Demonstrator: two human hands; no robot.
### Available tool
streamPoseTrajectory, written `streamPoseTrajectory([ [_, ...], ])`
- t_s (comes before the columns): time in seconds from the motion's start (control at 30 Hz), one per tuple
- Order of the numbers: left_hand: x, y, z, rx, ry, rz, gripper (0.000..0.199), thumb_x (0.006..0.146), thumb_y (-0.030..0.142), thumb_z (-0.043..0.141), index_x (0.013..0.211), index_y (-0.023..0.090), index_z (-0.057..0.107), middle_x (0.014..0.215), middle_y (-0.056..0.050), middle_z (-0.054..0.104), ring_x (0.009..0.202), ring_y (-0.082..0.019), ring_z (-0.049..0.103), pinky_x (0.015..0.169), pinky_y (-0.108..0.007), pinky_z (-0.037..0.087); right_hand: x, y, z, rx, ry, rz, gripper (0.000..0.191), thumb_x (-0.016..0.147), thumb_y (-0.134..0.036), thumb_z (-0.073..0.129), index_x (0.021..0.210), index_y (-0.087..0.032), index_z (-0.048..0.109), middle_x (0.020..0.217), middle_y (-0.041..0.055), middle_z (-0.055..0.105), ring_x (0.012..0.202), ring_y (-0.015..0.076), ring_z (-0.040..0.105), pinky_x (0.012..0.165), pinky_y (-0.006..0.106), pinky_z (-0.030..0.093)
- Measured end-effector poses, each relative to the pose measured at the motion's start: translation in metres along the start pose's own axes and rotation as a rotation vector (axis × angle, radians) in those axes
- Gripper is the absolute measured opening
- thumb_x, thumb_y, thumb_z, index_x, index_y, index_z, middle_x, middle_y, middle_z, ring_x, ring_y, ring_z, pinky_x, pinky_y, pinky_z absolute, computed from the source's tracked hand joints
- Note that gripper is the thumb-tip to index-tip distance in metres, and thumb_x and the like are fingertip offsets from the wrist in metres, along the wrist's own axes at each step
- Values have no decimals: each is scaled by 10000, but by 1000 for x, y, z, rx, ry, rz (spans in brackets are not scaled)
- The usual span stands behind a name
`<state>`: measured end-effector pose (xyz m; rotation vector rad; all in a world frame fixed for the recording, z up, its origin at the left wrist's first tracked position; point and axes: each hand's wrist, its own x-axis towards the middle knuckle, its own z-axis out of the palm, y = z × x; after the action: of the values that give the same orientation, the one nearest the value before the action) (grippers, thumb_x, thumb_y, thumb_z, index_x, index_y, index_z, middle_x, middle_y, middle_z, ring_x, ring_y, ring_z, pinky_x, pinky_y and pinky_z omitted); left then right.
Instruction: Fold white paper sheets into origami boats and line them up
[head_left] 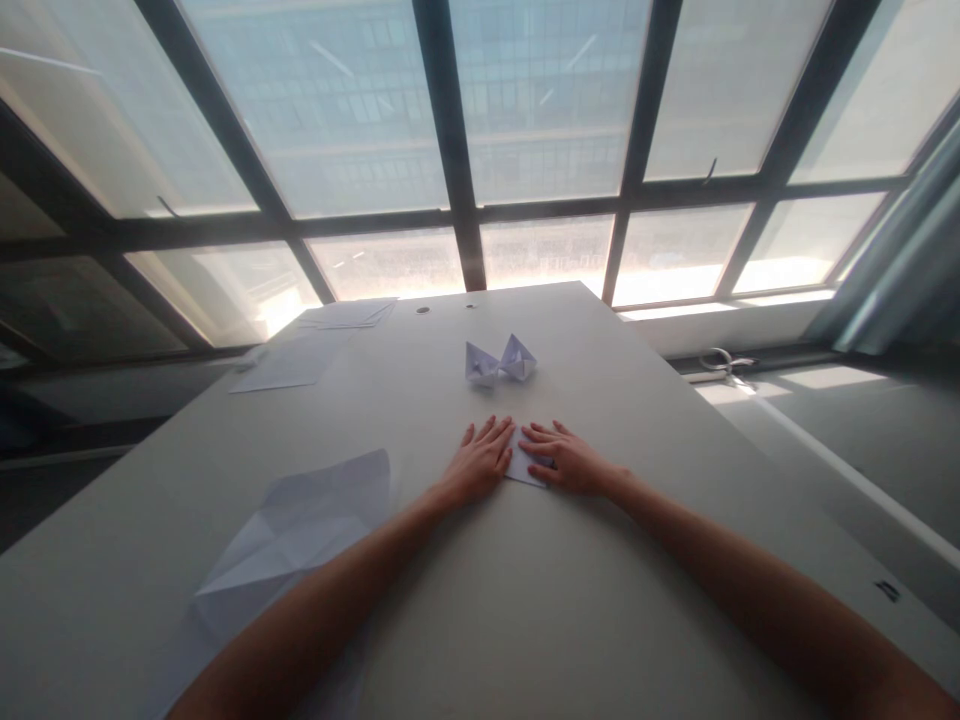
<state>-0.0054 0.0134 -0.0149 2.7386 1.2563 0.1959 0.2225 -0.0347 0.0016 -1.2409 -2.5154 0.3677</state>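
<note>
A small folded white paper lies flat on the white table, partly covered by both hands. My left hand rests palm down at its left edge, fingers stretched forward. From the right, my right hand lies over the paper's other side with its fingers spread. Just beyond the hands stands a folded white paper shape with two pointed ends. A large creased sheet lies to the left, partly hidden under or behind my left forearm.
Flat white sheets lie at the table's far left, with more papers behind them. A round dark hole is near the far edge. Windows stand beyond the table; a white cable lies past its right edge.
</note>
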Motion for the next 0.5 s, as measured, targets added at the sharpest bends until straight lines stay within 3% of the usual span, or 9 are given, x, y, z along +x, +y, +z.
streamPoseTrajectory([
  [0.2, 1, -1, 2, 14, 2, -6, 560, 1011, 422, 219, 1544, 248, 217, 1599, -26, 224, 1485, -252, 131, 1182, -522, 112, 2, -4, 7, -73, 4, 118, 628, 973, -454, 377, 1526, -172, 282, 1572, 86, 265, 1465, 215, 193, 1197, 446, 61],
  [0.5, 0, 1, 1, 16, 14, -5, 557, 1015, 426, 223, 1535, 227, 246, 1591, -50, 249, 1483, -263, 136, 1178, -537, 122, 4, -2, 17, -151, -6, 308, 655, 977, -431, 293, 1530, -85, 232, 1588, 141, 166, 1482, 259, 98, 1162, 570, -25],
])
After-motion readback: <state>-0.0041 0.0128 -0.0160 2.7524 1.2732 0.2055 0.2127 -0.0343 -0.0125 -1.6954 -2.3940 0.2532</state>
